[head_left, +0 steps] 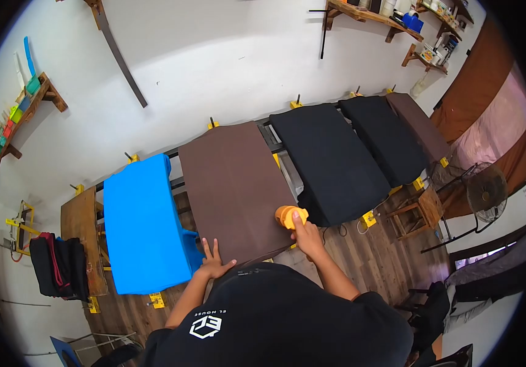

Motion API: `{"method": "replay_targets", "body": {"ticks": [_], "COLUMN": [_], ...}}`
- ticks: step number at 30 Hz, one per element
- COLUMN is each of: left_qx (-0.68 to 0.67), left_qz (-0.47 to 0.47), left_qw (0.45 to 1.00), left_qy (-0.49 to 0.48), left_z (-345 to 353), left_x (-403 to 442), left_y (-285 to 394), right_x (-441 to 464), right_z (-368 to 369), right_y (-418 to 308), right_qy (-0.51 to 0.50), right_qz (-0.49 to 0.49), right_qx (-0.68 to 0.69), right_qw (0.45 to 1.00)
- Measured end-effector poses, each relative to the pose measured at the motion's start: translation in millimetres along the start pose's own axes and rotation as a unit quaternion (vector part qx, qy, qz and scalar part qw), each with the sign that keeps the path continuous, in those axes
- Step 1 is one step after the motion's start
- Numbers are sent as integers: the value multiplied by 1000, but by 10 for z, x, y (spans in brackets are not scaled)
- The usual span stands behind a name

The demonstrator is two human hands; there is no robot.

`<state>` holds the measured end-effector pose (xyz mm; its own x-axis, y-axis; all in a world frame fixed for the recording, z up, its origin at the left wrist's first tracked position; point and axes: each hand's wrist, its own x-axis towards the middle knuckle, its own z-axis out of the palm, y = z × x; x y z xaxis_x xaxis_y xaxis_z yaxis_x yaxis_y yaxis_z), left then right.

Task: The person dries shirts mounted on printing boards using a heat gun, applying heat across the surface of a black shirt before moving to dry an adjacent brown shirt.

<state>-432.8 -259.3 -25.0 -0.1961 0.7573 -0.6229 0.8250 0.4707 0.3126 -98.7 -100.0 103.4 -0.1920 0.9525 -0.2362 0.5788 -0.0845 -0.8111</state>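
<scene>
A brown garment (238,189) lies stretched flat over a board right in front of me. My left hand (215,262) rests on its near left corner with the fingers spread. Wrapped in my right hand (304,233) is an orange-and-yellow rounded, cylinder-like object (288,216), held at the near right edge of the brown garment. Its exact kind is not clear, and the fingers cover part of it. To the left, a bright blue garment (143,226) covers the neighbouring board. A black garment (330,162) covers the board on the right.
Farther right are another black garment (382,137) and a brown one (419,125). A bare wooden board (79,223) stands at the left end, beside dark folded cloth (58,266). Yellow clamps (157,300) jut from the frame. A stool (419,214) and fan (486,192) stand right.
</scene>
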Motion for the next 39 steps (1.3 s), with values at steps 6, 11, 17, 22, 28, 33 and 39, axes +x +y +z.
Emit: {"method": "replay_targets", "body": {"ticks": [6, 11, 17, 22, 28, 33, 39], "left_qx": [-1, -2, 2, -18, 9, -1, 5], "left_qz": [-6, 0, 3, -4, 12, 11, 2], "left_qw": [1000, 1000, 1000, 1000, 999, 999, 999], "left_qy": [-5, 11, 19, 0, 35, 35, 31], "left_z": [-37, 15, 18, -21, 101, 81, 65], "left_x": [-41, -8, -2, -34, 47, -26, -72], "left_y": [23, -26, -17, 15, -64, -30, -5], "right_x": [-165, -243, -120, -187, -344, -492, -436], "right_z": [214, 326, 168, -80, 46, 270, 175], "right_y": [-402, -569, -170, -121, -259, -514, -430], "right_qy": [-104, -176, -66, -22, -80, -122, -144], "right_qz": [56, 65, 40, 24, 27, -13, 107], "right_qx": [76, 79, 26, 16, 29, 12, 91], "right_qw": [990, 979, 997, 999, 996, 992, 980]}}
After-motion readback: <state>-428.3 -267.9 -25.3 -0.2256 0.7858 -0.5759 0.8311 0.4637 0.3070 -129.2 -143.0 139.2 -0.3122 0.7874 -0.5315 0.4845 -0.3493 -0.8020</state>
